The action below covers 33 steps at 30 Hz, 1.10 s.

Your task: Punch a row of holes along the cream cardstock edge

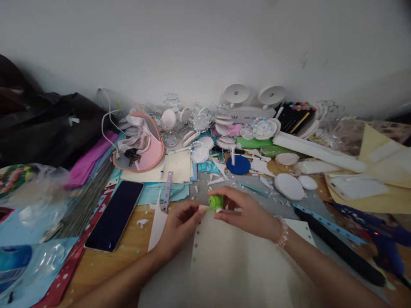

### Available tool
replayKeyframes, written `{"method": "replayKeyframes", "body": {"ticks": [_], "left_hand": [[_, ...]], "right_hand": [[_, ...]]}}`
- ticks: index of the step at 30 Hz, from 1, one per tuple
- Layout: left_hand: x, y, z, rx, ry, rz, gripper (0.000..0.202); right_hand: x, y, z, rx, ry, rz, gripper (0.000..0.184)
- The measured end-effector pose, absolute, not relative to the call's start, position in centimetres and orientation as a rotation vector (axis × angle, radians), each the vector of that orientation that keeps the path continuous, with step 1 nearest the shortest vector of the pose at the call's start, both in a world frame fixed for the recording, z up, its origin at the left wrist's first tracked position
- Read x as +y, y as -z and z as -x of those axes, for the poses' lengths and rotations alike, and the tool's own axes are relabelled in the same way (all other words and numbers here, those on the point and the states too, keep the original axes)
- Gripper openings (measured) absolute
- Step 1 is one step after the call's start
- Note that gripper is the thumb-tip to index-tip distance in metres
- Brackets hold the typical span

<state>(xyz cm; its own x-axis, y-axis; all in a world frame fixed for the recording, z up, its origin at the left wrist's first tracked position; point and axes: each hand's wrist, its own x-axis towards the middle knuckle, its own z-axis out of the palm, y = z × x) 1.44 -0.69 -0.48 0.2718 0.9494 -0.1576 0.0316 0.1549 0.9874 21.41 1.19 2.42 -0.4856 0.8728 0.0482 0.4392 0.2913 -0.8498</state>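
Note:
My right hand (248,214), with a beaded bracelet at the wrist, grips a small green craft punch (215,202) between thumb and fingers. The punch sits at the top left corner of a cream paper sheet (237,261). Thumb and fingers of my left hand (180,224) pinch that same corner. A row of small punched holes runs down the sheet's left edge, and more show at its upper right corner. Under and beside it lies another white sheet (157,226). A lilac strip (167,190) with punched holes lies just beyond my left hand.
At left lie a phone (114,216) and a pink visor (154,149). Several round white pieces (289,186) and paper scraps crowd the back. To the right are a black-handled tool (343,248), a blue glue gun (382,239) and a white device (358,186).

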Motion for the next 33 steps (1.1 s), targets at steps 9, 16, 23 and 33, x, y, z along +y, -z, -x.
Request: {"method": "replayKeyframes", "body": {"ticks": [9,16,23,33], "left_hand": [[-1.0,0.8,-1.4,1.196,-0.834,-1.483,0.03],[-0.7,0.7,-1.4,1.141,-0.833,-1.405,0.031],[-0.7,0.6,-1.4,1.084,-0.78,-1.352,0.034],[-0.9,1.0,-1.4,1.183,-0.903,-1.364,0.032]], "right_hand": [[1.6,-3.4,-20.9,-2.097,-1.061,1.189,0.038],[1.2,-3.7,-21.1,-2.193,-0.946,1.213,0.036],[1.7,-3.2,-21.7,-2.026,-0.909,1.272,0.035],[2.4,-6.1,-19.9,-2.142,-0.821,1.181,0.032]]}}
